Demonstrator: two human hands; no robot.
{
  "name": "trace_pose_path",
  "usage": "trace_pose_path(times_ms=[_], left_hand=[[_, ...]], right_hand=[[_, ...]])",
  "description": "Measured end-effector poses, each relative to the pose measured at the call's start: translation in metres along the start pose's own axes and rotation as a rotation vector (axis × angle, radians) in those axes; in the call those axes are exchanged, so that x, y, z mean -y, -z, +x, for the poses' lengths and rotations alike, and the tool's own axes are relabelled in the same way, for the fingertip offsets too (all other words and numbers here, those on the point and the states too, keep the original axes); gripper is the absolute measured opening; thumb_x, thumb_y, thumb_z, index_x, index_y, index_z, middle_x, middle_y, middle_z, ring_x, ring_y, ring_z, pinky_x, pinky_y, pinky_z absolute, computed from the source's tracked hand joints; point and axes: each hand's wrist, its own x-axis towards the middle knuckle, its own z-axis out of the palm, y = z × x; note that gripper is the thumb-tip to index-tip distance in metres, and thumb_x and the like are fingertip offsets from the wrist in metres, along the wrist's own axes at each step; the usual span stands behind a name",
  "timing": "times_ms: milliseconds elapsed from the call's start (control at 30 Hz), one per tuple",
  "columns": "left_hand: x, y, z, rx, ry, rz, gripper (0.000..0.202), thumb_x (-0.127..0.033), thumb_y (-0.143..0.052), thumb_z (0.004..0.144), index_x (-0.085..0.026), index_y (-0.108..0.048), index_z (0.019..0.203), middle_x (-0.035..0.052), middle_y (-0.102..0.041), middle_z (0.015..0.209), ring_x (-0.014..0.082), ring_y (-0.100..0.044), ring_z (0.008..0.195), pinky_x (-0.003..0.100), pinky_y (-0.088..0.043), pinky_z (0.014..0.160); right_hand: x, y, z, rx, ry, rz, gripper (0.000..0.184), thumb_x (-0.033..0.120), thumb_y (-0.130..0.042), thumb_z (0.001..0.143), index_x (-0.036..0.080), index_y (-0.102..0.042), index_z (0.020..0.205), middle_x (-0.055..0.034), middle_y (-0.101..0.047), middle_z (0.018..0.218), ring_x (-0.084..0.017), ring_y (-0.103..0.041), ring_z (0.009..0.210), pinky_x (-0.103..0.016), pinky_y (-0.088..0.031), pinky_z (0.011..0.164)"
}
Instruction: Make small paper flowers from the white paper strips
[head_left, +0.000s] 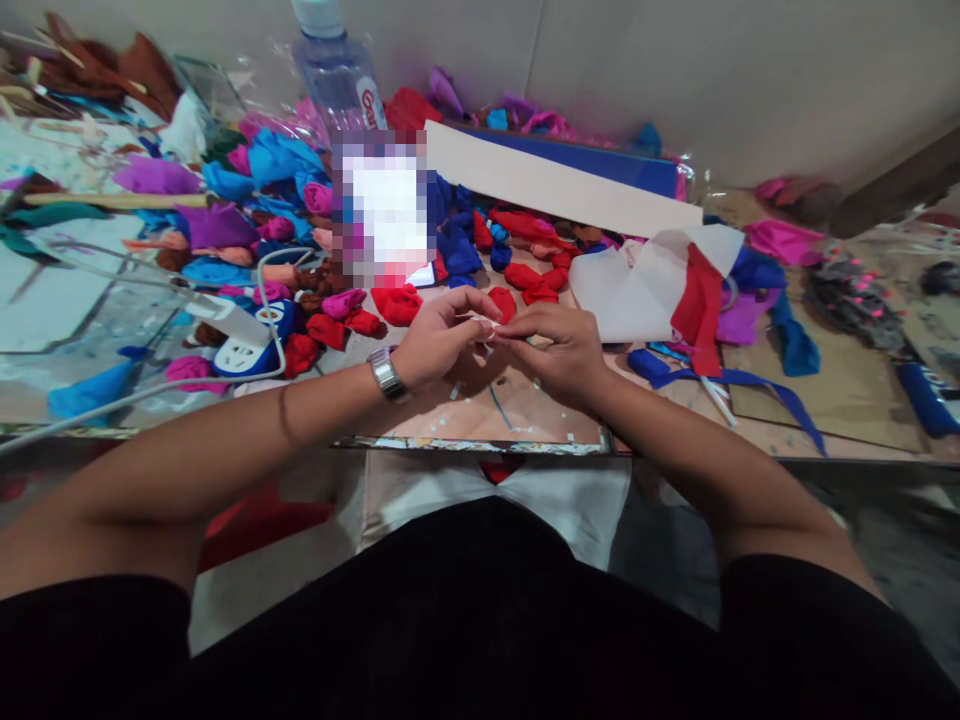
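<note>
My left hand [442, 340], with a metal watch [385, 374] on the wrist, and my right hand [559, 350] meet over the table's near edge. Both have their fingertips pinched together on a small pale scrap [486, 326], too small to name. Just beyond the fingers lie red crumpled paper balls [397, 303] and a red one [504, 302] almost touching my left fingertips. A sheet of white and red paper [660, 290] lies to the right of my right hand.
Heaps of blue, pink, purple and red crumpled paper [277, 165] cover the back left. A water bottle [337, 75] stands behind them. A long white and blue board [555, 185] leans at the back. A white charger with cable [232, 325] lies left. Blue strips [750, 385] trail right.
</note>
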Motion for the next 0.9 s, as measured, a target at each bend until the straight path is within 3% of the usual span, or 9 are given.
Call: trace_pose_path(times_ms=[167,533,900], left_hand=[[0.004,0.0011,0.0003,-0.002,0.028,-0.059,0.016,-0.019,-0.07,0.08,-0.018,-0.069,0.096,-0.0005,-0.07,0.075,0.0134,-0.068,0.06,0.026,-0.056,0.058],[0.0009,0.001,0.001,-0.002,-0.152,0.236,0.018,-0.022,-0.071,0.077,-0.017,-0.07,0.094,0.0016,-0.073,0.087,0.0146,-0.069,0.075,0.027,-0.057,0.07],[0.0011,0.0032,0.0005,0.002,-0.183,0.352,0.018,-0.023,-0.071,0.078,-0.018,-0.069,0.095,0.0016,-0.074,0.09,0.0147,-0.069,0.077,0.027,-0.056,0.07]], right_hand=[[0.0016,0.0006,-0.0001,0.001,0.005,-0.046,0.009,0.029,-0.077,0.096,0.028,-0.084,0.102,-0.0024,-0.083,0.095,-0.015,-0.077,0.085,-0.028,-0.06,0.079],[0.0011,-0.0003,-0.0009,0.014,0.04,-0.058,0.009,0.027,-0.075,0.097,0.028,-0.083,0.103,-0.0021,-0.083,0.096,-0.015,-0.077,0.087,-0.028,-0.061,0.081],[0.0033,-0.001,0.0005,0.015,0.012,-0.039,0.009,0.029,-0.075,0.098,0.025,-0.083,0.101,-0.0031,-0.083,0.093,-0.015,-0.077,0.085,-0.027,-0.059,0.079]])
